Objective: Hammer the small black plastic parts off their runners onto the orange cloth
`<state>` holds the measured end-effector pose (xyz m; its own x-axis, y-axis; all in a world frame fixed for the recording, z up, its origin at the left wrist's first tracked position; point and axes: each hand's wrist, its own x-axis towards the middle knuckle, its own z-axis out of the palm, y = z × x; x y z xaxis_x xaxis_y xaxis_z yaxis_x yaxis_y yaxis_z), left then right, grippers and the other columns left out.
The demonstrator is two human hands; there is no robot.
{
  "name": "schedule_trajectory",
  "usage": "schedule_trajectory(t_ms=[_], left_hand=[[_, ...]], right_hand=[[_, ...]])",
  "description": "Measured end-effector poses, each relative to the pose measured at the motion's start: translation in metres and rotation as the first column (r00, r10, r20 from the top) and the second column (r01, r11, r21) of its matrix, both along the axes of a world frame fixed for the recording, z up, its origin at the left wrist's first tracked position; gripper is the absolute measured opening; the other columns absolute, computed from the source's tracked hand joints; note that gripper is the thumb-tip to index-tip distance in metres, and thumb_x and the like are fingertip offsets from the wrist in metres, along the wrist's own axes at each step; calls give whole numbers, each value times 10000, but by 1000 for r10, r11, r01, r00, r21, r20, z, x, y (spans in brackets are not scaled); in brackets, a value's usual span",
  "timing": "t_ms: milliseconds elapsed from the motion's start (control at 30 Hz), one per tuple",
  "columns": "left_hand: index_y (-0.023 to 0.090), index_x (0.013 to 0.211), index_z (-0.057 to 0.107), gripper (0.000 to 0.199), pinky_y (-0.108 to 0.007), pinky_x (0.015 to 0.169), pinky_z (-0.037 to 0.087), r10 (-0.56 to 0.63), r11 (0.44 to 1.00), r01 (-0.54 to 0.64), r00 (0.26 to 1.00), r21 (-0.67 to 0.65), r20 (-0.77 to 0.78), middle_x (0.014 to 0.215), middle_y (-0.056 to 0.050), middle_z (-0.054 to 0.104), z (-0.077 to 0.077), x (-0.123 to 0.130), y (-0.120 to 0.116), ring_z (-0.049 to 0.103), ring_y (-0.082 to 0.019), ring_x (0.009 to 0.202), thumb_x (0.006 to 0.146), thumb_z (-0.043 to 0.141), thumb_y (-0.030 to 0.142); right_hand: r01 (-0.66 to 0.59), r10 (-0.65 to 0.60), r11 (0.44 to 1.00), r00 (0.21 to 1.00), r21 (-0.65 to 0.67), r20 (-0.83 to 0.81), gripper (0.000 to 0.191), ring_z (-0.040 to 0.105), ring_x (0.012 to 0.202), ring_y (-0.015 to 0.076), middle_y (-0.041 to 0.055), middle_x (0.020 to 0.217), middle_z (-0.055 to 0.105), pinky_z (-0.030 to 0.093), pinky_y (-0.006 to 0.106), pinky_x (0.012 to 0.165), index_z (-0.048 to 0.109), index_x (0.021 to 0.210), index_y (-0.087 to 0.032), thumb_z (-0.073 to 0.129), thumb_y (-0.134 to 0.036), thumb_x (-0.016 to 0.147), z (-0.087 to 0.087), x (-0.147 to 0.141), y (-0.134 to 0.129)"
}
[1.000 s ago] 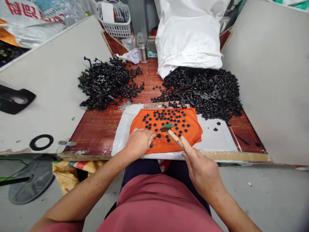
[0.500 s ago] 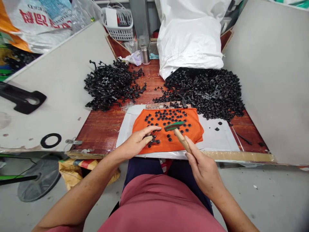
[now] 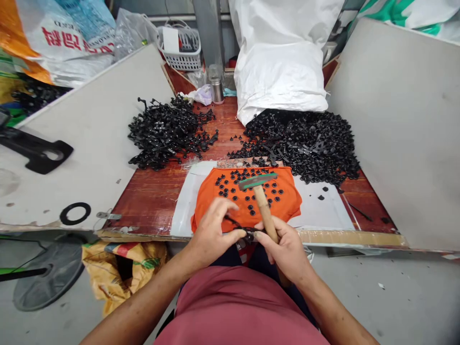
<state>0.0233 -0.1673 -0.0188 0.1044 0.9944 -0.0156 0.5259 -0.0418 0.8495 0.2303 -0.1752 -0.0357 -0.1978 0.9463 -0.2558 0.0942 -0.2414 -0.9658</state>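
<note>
An orange cloth [image 3: 208, 206] lies at the table's front edge, with several small black round pieces [image 3: 252, 212] standing on it. Over its front edge my left hand [image 3: 215, 232] pinches a black plastic part [image 3: 247, 235] between thumb and fingers. My right hand [image 3: 285, 247] is wrapped round the wooden handle of a hammer [image 3: 265, 211], and its thumb and fingertip touch the same black part. The hammer's green-edged head points away from me, above the cloth. Fingers partly hide the black part.
Piles of black parts lie at the back left [image 3: 165, 129] and back right [image 3: 316, 143]. Behind are a white sack [image 3: 283, 57], a metal flask [image 3: 217, 91] and a grey basket [image 3: 181, 55]. Pale panels [image 3: 402, 129] flank the table [image 3: 154, 191].
My left hand has moved right and toward my body with the black part. My right hand has come in beside it, touching the part, and the hammer now stands more upright in view.
</note>
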Motion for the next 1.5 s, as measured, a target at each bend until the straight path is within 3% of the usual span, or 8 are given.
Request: schedule_trajectory(t_ms=[67,167,333,433,533,800,1267,1500], left_hand=[[215,1134,609,345,-364,979,517,142,989,-143,990,37,27,1191,-83,666,-7,0,-1,622,-219,1079,829,715,336],[212,1137,637,285,-356,969,537,50,992,-30,986,-123,161,1153,-70,717,-13,5,-4,664,-211,1066,985,517,422],[193,933,633,387,-316,858,543,-4,988,38,975,-150,223,951,-53,719,-7,16,-3,667,-197,924,1036,393,479],[196,853,623,416,-314,838,515,-40,995,49,994,-83,103,882,-45,691,-2,2,13,641,-192,876,1037,370,470],[207,820,616,431,-331,891,477,-69,998,69,989,-3,-130,887,-46,685,-1,-23,36,633,-200,907,1039,319,430],[215,763,555,419,-344,779,397,-199,979,183,808,-85,-554,869,-52,676,-13,-31,60,623,-221,872,1046,290,374],[206,778,568,415,-325,759,361,-224,972,219,736,-88,-638,882,-58,686,-9,-20,64,632,-225,897,1069,298,326],[211,760,539,417,-327,736,349,-226,969,241,775,-55,-590,814,-30,640,-14,-27,64,605,-211,833,1068,288,334]], right_hand=[[127,-131,988,990,92,46,267,398,362,86,-109,495,450,332,204,355,617,903,-208,719,-448,847,-3,-1,-4],[232,-245,958,968,170,61,264,437,399,102,-77,530,513,367,220,375,619,873,-216,729,-455,846,-7,-8,-7],[83,-92,983,995,161,48,249,484,452,95,-12,746,683,393,215,389,687,953,-216,769,-411,820,-7,-18,-13],[-7,4,992,1000,129,22,336,454,441,75,15,924,733,399,214,392,684,1170,-231,720,-397,880,-6,-6,-17],[34,-49,986,995,164,87,293,455,453,79,29,945,719,414,225,425,667,1185,-217,550,-413,1001,-10,22,-21],[142,-228,962,889,234,398,348,559,512,136,3,790,695,447,238,463,638,1239,-200,518,-434,1012,-42,80,-40],[86,-223,954,841,286,492,452,638,562,163,36,840,742,506,257,523,639,1344,-174,514,-453,1010,-52,78,-43],[70,-231,946,831,316,506,442,687,668,176,26,822,738,549,267,657,642,1351,-172,521,-428,1012,-51,78,-42]])
